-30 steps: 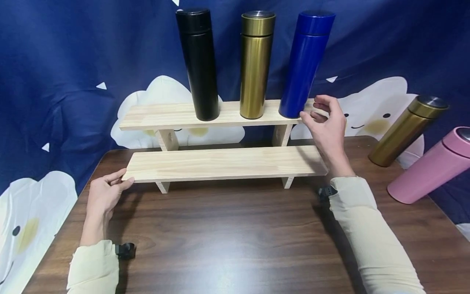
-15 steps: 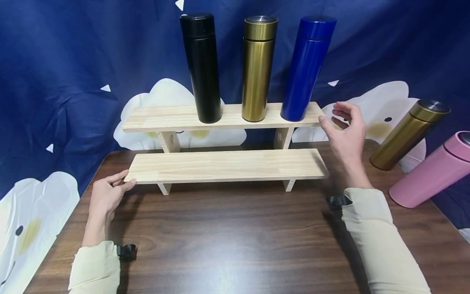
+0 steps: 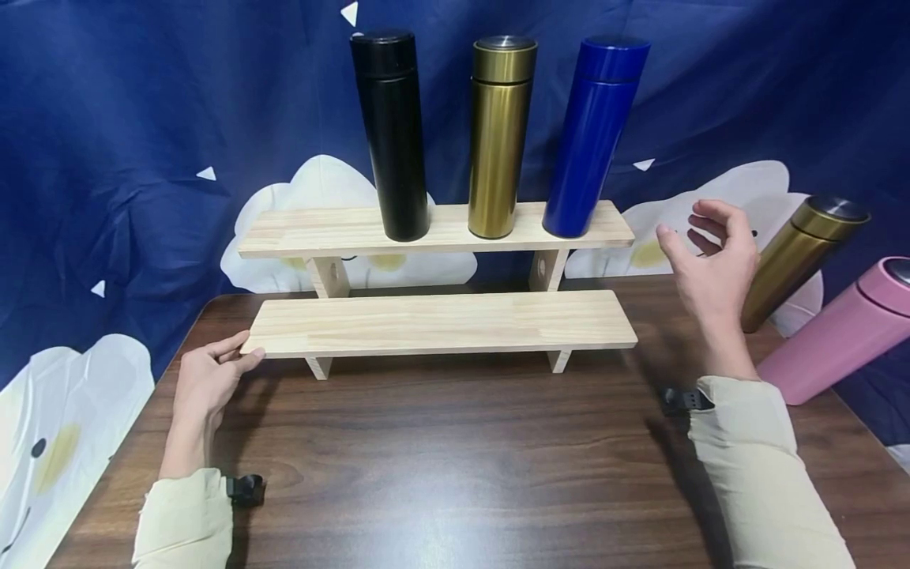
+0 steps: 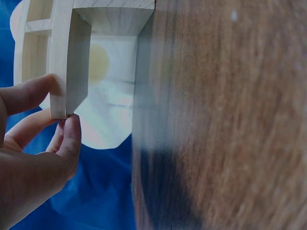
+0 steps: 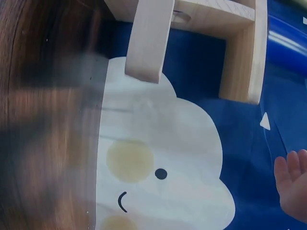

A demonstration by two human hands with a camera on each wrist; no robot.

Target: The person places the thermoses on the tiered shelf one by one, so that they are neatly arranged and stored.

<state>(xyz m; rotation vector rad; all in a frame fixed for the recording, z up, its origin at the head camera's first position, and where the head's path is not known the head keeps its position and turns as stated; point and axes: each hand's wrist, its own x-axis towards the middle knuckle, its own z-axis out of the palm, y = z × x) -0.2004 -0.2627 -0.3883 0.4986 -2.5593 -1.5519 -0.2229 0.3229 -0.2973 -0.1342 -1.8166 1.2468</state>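
Observation:
A two-tier wooden display stand (image 3: 441, 324) stands on the brown table. My left hand (image 3: 206, 383) pinches the left end of its lower board between thumb and fingers; the left wrist view shows the fingertips (image 4: 73, 125) against the board's end. On the upper board three flasks stand upright in a row: black (image 3: 392, 150), gold (image 3: 499, 150) and blue (image 3: 592, 150). My right hand (image 3: 720, 273) hovers to the right of the stand, fingers relaxed and holding nothing. It partly covers a second gold flask (image 3: 803, 245) behind it.
A pink flask (image 3: 842, 332) stands at the right side of the table (image 3: 441, 458), in front of the second gold flask and partly hidden by my right forearm. Behind the table hangs a dark blue cloth (image 3: 142, 118) printed with white clouds.
My right hand has moved away from the base of the blue flask, to the right towards the second gold flask. The left hand keeps its hold on the lower board.

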